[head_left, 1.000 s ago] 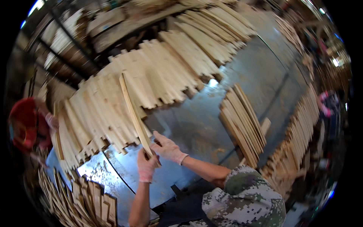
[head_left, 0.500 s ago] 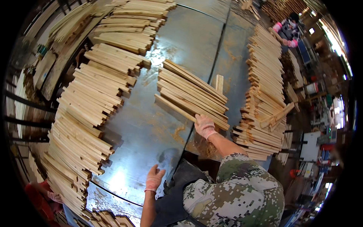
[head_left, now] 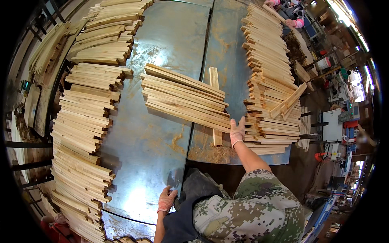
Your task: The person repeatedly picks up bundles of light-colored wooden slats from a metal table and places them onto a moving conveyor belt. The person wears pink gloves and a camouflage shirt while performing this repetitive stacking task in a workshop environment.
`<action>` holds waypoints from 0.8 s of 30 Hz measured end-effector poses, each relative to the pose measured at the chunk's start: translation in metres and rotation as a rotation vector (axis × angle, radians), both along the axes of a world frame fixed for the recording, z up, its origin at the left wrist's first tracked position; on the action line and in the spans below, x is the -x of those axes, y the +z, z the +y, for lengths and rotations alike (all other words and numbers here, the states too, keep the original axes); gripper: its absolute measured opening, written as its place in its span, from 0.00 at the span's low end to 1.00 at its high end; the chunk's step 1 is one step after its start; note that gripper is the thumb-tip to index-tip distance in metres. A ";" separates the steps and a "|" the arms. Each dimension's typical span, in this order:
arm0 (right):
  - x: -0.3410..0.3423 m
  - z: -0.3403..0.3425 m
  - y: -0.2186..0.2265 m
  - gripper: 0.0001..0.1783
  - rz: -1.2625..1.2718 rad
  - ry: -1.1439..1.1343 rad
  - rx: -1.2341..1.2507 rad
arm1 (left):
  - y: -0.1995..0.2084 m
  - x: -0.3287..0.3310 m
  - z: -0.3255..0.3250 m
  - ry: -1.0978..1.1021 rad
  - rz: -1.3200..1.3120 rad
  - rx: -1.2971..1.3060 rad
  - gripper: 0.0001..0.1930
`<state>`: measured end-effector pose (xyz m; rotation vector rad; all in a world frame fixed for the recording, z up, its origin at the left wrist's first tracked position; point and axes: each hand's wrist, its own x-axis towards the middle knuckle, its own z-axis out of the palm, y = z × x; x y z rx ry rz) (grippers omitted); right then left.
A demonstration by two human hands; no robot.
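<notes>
Right hand had moved from the slat bundle mid-table a bit right, fingers spread on the near edge of the right stack, gripping nothing. Left hand stayed flat, released, on the metal table near edge.

Bare metal table lower centre: free passage. Slat stack blocks centre; slat row walls frame left, tall pile frame right.
</notes>
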<state>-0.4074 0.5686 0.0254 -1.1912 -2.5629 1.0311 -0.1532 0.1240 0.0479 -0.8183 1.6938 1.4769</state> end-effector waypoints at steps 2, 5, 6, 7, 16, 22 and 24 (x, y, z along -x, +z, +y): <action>0.008 0.007 -0.014 0.45 0.051 -0.032 0.155 | -0.005 0.001 -0.004 -0.078 0.039 0.029 0.37; 0.020 0.004 -0.044 0.43 0.195 -0.010 0.318 | 0.017 0.019 -0.005 -0.100 0.034 0.057 0.38; 0.023 0.000 -0.048 0.42 0.193 -0.017 0.337 | 0.021 0.024 -0.006 -0.083 0.010 0.048 0.37; 0.029 -0.007 -0.051 0.42 0.195 -0.022 0.361 | 0.023 0.027 -0.010 -0.066 -0.011 0.043 0.37; 0.067 -0.025 -0.039 0.41 0.233 -0.161 0.536 | 0.013 0.026 -0.030 -0.079 0.057 0.142 0.37; 0.081 -0.019 -0.045 0.41 0.295 -0.055 0.532 | -0.030 -0.003 -0.029 -0.116 0.040 0.083 0.38; 0.082 -0.036 -0.018 0.42 0.201 -0.008 0.412 | -0.030 -0.006 -0.028 -0.124 0.051 0.092 0.39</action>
